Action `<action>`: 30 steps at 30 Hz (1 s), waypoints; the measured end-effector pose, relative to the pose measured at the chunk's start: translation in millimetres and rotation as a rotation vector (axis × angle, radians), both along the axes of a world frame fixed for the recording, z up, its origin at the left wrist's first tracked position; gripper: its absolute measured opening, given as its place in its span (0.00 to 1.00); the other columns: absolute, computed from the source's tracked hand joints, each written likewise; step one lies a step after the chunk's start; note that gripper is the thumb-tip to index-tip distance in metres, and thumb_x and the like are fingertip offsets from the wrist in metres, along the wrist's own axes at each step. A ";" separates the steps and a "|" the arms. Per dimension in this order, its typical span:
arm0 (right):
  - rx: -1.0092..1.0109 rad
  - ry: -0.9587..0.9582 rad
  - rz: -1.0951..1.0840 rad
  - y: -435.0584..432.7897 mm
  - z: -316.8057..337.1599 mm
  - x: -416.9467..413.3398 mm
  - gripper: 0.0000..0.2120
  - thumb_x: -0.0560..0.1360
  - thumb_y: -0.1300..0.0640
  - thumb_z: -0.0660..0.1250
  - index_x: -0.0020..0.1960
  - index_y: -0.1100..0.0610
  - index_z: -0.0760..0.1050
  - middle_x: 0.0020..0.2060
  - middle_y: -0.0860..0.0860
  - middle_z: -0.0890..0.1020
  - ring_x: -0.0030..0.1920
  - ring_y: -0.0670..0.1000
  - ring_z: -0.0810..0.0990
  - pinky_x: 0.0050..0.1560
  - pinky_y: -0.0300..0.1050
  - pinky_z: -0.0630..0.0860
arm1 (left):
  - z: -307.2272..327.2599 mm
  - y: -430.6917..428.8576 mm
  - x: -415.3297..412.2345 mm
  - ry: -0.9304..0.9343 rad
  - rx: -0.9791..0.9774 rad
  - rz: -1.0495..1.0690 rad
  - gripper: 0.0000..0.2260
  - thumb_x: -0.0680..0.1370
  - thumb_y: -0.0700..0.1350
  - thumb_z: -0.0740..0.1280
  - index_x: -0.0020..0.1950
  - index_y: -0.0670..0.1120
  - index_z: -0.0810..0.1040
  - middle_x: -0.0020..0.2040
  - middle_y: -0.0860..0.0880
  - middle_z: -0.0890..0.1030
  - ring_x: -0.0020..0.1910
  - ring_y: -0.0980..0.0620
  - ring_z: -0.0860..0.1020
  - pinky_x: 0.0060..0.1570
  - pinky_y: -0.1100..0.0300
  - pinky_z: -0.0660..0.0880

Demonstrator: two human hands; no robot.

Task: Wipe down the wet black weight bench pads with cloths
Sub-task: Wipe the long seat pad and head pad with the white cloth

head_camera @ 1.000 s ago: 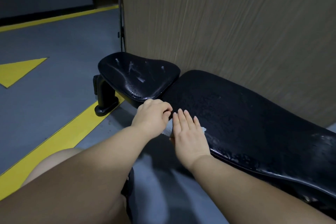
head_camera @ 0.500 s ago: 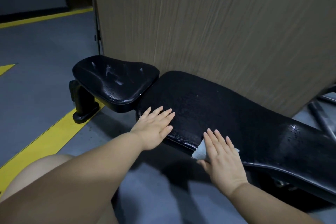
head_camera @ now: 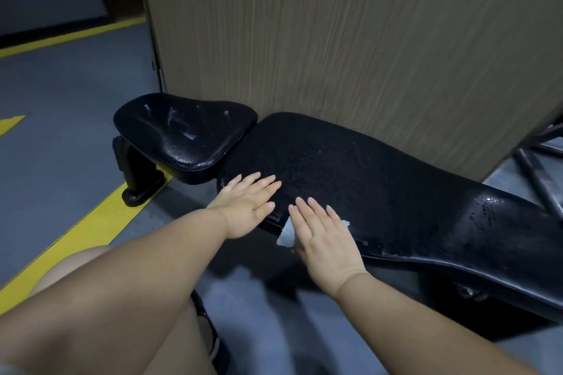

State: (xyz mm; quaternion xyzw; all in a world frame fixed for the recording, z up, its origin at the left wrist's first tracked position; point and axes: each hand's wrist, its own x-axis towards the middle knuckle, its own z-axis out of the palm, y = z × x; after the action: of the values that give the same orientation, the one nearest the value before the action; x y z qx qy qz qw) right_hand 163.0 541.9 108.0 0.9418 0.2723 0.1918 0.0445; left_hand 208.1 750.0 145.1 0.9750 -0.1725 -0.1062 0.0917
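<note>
1. The left hand (head_camera: 246,207) is laid flat on the near left end of the long pad (head_camera: 396,192). Its fingers are held straight and slightly spread, and nothing is held in it.
2. The right hand (head_camera: 326,240) is laid flat just beside the left one, fingers straight and pointed away from the body. It is pressed down on a white cloth (head_camera: 286,236).
3. The cloth is trapped between the right palm and the near edge of the long pad. One crumpled part is seen at the left of the hand, hanging over the pad's edge, and a small corner is seen at the hand's right side.
4. The long pad is seen to be black and pebbled, with shiny wet patches toward its right end.
5. The seat pad (head_camera: 182,137) is set just left of the long pad, beyond the left hand and untouched by either hand. Pale streaks are seen on its top.
6. Both pads are placed against a wood-grain panel (head_camera: 335,39), above a grey floor (head_camera: 61,131) marked with a yellow line (head_camera: 85,228).
</note>
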 end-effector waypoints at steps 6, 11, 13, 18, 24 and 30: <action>0.022 -0.047 0.013 -83.4 -3.3 -17.4 0.40 0.63 0.52 0.79 0.70 0.57 0.66 0.68 0.55 0.74 0.68 0.58 0.72 0.68 0.56 0.62 | 4.8 -22.1 3.9 0.009 -0.047 0.100 0.23 0.84 0.54 0.47 0.80 0.55 0.49 0.80 0.59 0.46 0.78 0.56 0.40 0.76 0.53 0.37; 0.077 0.048 -0.123 -130.8 2.2 -22.8 0.45 0.59 0.47 0.82 0.70 0.57 0.65 0.67 0.57 0.74 0.67 0.58 0.72 0.69 0.54 0.62 | 3.6 -63.7 2.5 -0.062 -0.050 0.038 0.23 0.85 0.55 0.45 0.80 0.53 0.50 0.80 0.57 0.47 0.79 0.53 0.42 0.76 0.51 0.39; 0.130 0.123 -0.226 -131.4 4.6 -22.5 0.51 0.55 0.44 0.82 0.71 0.60 0.64 0.66 0.57 0.75 0.67 0.57 0.73 0.70 0.51 0.59 | -1.3 -67.1 2.0 -0.117 -0.033 0.046 0.23 0.84 0.55 0.45 0.80 0.54 0.50 0.80 0.58 0.48 0.79 0.53 0.43 0.76 0.50 0.41; 0.102 0.179 -0.245 -100.3 9.4 -15.7 0.57 0.49 0.43 0.84 0.72 0.62 0.66 0.68 0.57 0.73 0.68 0.57 0.73 0.70 0.49 0.65 | -5.3 -65.4 5.0 -0.157 -0.009 0.036 0.23 0.84 0.56 0.44 0.80 0.56 0.49 0.80 0.59 0.49 0.79 0.53 0.45 0.76 0.50 0.42; 0.035 0.172 -0.131 -52.5 9.4 -6.7 0.52 0.51 0.38 0.81 0.69 0.58 0.71 0.69 0.58 0.72 0.67 0.58 0.73 0.66 0.53 0.68 | -3.8 -65.6 4.8 -0.148 -0.005 0.044 0.23 0.84 0.54 0.44 0.80 0.57 0.49 0.80 0.59 0.49 0.78 0.54 0.45 0.76 0.51 0.42; 0.038 0.169 -0.080 -77.4 11.1 -12.7 0.40 0.74 0.29 0.50 0.74 0.57 0.64 0.72 0.52 0.68 0.73 0.54 0.66 0.72 0.53 0.57 | -5.5 -67.3 6.8 -0.159 -0.007 0.060 0.22 0.84 0.54 0.45 0.79 0.57 0.50 0.80 0.59 0.50 0.78 0.54 0.46 0.76 0.51 0.42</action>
State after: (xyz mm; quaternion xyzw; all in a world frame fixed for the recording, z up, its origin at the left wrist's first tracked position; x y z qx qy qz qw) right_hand 150.3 464.5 119.0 0.9654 0.2337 0.1151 0.0110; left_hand 214.9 682.7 139.5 0.9847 -0.1504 -0.0248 0.0841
